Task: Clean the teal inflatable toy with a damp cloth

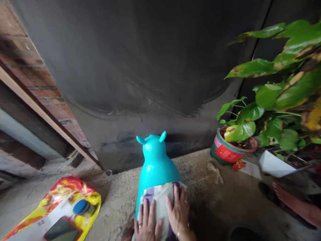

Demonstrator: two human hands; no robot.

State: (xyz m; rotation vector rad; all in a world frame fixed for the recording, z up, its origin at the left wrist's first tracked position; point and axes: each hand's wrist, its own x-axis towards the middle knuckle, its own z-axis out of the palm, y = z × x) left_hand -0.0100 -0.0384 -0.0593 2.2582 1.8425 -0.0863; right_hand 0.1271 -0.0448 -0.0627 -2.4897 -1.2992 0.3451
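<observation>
A turquoise inflatable animal toy (155, 164), with two small ears on top, stands low in the middle of the frame on a rough concrete floor (225, 197); a pale, purple-edged cloth (160, 197) lies over its lower back; the left hand (147, 226) rests flat on the cloth, fingers spread and grasping nothing; the right hand (178, 211) lies just beside it, also flat with fingers extended, pressing the cloth against the toy. At lower left a yellow and red plastic bag (62, 201) lies on the ground, a blue cap (80, 207) resting on it. To the right stands a red and green pot (225, 152) with a leafy plant (276, 90); a white planter (272, 164) sits beyond it; another person's bare foot (288, 197) shows at lower right. A dark wall (140, 60) fills the upper frame.
</observation>
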